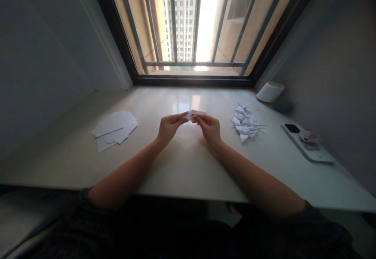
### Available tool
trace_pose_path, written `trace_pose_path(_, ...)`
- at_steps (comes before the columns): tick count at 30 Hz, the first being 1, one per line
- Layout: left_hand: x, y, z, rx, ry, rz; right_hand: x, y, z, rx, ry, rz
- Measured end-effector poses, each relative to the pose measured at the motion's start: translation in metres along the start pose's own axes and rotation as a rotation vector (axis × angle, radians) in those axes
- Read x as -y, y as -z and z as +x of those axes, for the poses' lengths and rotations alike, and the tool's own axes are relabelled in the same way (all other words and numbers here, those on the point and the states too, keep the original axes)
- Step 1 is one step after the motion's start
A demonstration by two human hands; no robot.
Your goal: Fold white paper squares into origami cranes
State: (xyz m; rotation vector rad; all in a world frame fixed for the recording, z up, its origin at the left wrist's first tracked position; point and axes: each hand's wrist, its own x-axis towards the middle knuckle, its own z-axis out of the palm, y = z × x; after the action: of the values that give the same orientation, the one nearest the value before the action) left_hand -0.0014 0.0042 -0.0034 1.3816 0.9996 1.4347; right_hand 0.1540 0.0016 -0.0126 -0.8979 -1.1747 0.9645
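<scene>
A small piece of folded white paper [197,112] is pinched between both hands above the middle of the table. My left hand [172,125] grips its left end with thumb and fingertips. On the other side, my right hand [209,126] has its fingers curled and closed on the paper, covering part of it. To the right lies a heap of folded white paper figures [246,124] with pointed tips. A loose stack of flat white paper sheets [116,128] is spread out on the left.
The pale, glossy table [179,173] reaches back to a barred window [194,81]. At the right stand a white cylindrical container [270,92] and a small dark object [283,107]. A white phone-like slab [320,157] with small items on it lies near the right wall.
</scene>
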Motion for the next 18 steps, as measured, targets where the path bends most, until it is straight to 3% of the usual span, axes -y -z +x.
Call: trace_pose_path(18,-0.0022,-0.0023,-0.0002,0.003,0.064,-0.047,0.0052,-0.0003,-0.0013,-0.028,-0.017,-0.001)
